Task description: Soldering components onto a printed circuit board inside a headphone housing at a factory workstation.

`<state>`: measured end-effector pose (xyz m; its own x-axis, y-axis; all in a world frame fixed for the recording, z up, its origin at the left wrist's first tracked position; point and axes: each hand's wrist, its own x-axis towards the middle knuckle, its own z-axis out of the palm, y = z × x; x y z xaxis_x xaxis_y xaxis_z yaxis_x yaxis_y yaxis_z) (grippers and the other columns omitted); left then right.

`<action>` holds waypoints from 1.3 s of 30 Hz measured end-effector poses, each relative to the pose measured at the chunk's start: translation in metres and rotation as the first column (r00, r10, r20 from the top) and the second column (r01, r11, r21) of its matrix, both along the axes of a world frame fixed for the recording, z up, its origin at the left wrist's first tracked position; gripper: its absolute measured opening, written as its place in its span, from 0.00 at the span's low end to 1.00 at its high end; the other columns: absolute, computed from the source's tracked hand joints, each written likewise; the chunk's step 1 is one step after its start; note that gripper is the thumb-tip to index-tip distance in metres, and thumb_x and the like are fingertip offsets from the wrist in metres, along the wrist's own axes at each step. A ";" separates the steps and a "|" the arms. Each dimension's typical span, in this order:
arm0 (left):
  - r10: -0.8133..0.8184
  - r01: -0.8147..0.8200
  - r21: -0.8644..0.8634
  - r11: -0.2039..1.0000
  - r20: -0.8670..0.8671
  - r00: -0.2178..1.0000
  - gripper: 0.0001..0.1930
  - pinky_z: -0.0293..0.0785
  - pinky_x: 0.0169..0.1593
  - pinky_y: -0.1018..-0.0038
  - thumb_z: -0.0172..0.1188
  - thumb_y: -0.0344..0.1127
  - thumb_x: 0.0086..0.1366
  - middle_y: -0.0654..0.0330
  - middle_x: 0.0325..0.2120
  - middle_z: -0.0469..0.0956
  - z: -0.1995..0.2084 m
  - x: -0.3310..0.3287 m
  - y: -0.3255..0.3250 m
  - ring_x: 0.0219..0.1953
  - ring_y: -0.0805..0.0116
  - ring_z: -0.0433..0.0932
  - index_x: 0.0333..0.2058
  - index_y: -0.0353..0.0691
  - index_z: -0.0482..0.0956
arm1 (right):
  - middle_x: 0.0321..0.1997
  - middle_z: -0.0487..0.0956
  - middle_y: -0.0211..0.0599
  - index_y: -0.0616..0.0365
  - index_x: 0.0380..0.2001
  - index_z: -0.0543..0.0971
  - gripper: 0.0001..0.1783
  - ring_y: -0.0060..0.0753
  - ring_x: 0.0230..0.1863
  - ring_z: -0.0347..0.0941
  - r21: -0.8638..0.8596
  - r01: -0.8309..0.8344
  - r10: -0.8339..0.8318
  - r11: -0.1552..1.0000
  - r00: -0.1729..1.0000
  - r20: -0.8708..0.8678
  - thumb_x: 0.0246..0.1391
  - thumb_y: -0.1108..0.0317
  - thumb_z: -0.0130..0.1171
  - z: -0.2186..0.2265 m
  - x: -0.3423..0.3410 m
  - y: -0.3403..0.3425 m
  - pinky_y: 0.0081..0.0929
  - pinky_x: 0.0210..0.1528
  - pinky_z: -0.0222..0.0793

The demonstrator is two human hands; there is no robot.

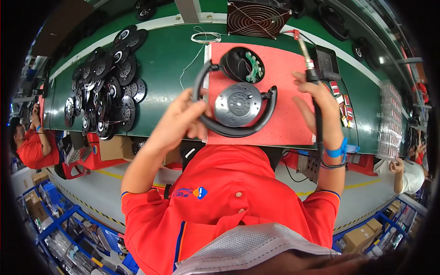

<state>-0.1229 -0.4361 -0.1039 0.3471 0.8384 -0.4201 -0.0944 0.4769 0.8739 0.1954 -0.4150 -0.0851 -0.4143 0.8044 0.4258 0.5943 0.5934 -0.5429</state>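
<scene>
A black pair of headphones [239,131] lies over a red mat. One ear cup [232,68] is uncovered, showing green circuit board and wires inside; the other carries a grey perforated disc [239,104]. My left hand [181,117] is at the left side of the curved headband, thumb and fingers closed about it, slightly blurred. A soldering iron [312,77] with a black handle runs along my right hand [323,98], its metal end pointing away from me. That hand appears to hold the handle, while some fingertips stick out to the left.
The red mat [293,123] lies on a green table [160,50]. Black round speaker parts [101,66] are piled at left. A fan [259,19] stands at the back, with a coil of white wire [206,37] beside it. Right are a black tray [326,63], small red-and-white parts and stacked clear trays [389,121].
</scene>
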 end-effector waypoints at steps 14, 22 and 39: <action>0.437 0.558 0.755 0.344 -0.655 0.617 0.14 0.69 0.49 0.63 0.64 0.39 0.53 0.51 0.41 0.73 -0.016 0.033 0.063 0.48 0.53 0.69 0.35 0.35 0.79 | 0.52 0.76 0.41 0.56 0.41 0.73 0.27 0.47 0.47 0.72 -0.043 -0.156 0.154 0.987 0.987 -0.040 0.34 0.67 0.72 -0.025 -0.027 -0.023 0.37 0.48 0.67; 0.342 0.508 0.860 0.035 -0.488 0.803 0.08 0.66 0.52 0.58 0.58 0.29 0.47 0.48 0.45 0.71 -0.035 0.061 0.046 0.50 0.49 0.69 0.28 0.35 0.77 | 0.52 0.75 0.49 0.55 0.40 0.69 0.31 0.54 0.51 0.73 0.014 -0.161 0.161 0.987 0.987 0.018 0.32 0.59 0.74 -0.049 -0.026 -0.041 0.41 0.51 0.68; 0.673 0.805 0.472 0.360 -0.729 0.127 0.03 0.71 0.43 0.69 0.61 0.29 0.51 0.61 0.31 0.72 -0.007 -0.191 0.107 0.38 0.60 0.70 0.26 0.38 0.78 | 0.54 0.74 0.52 0.54 0.41 0.67 0.34 0.53 0.52 0.72 0.095 -0.144 0.139 0.985 0.989 0.051 0.30 0.61 0.76 -0.055 -0.031 -0.043 0.41 0.50 0.68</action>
